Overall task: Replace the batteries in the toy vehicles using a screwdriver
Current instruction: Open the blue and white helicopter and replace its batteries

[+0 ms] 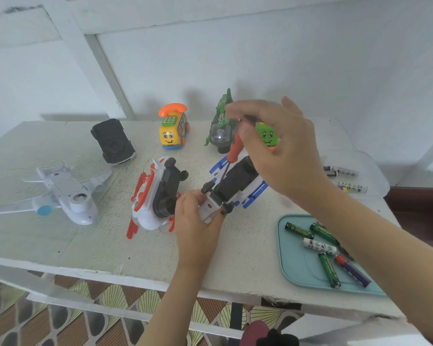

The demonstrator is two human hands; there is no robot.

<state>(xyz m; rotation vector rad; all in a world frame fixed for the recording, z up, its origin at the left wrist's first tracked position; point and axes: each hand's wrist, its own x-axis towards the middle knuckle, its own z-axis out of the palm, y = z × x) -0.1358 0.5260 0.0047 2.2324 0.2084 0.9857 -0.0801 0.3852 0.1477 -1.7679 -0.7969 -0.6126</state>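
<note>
Centrally, gripped the blue toy (238, 186) by its near white end with the left hand (198, 221), fingers curled round it, with its dark belly turned up on the table (60, 240). Pinched the screwdriver (233, 151) by the top of its orange handle with the right hand (280, 146), just above centre, with the other fingers loosely spread. Held the shaft slanted down and left, with the tip at the toy's belly; could not tell whether seated in a screw. Saw a red toy (150, 198) belly up just left of the left hand. Saw a plane (65, 193) at far left, a car (113, 142) above it, a bus (173, 128) and helicopter (221, 126) at upper centre, and a green toy (268, 137) partly behind the right hand. Saw a tray (293, 265) at lower right holding batteries (320, 245), partly under the right forearm, and loose cells (345, 173) near the right edge.
</note>
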